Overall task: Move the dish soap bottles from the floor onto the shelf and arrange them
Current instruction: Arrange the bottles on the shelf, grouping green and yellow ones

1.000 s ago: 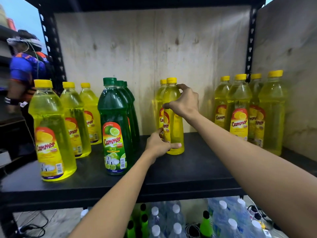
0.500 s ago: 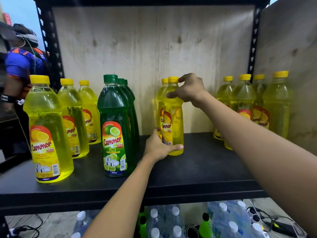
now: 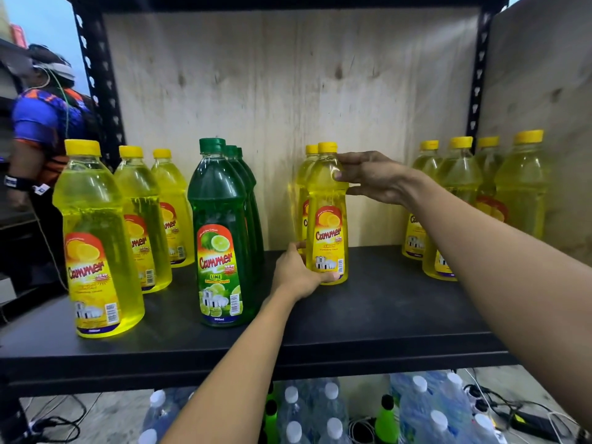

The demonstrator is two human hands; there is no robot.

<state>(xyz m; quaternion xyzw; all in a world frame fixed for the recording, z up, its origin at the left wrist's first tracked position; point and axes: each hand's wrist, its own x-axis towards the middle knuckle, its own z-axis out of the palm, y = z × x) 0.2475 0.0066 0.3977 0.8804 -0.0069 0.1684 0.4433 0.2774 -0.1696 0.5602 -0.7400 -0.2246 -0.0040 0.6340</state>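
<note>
On the black shelf (image 3: 384,309) a yellow lemon dish soap bottle (image 3: 326,238) stands upright in the middle, label facing me. My left hand (image 3: 294,274) grips its base, thumb across the front foot. My right hand (image 3: 374,181) holds its shoulder just under the cap, thumb on the front. A second yellow bottle (image 3: 302,193) stands right behind it. Three green lime bottles (image 3: 221,225) line up to the left, and a row of three yellow ones (image 3: 96,238) stands further left. Several yellow bottles (image 3: 519,187) are grouped at the right, partly behind my right arm.
Under the shelf, on the floor, stand several clear water bottles (image 3: 320,411), a green bottle with a black cap (image 3: 386,418) and cables (image 3: 512,415). Another person (image 3: 41,123) stands past the left shelf post. A wooden board backs the shelf.
My right hand slid from the cap area down onto the bottle's shoulder. The bottle's label has turned toward me. My left hand stays at the base.
</note>
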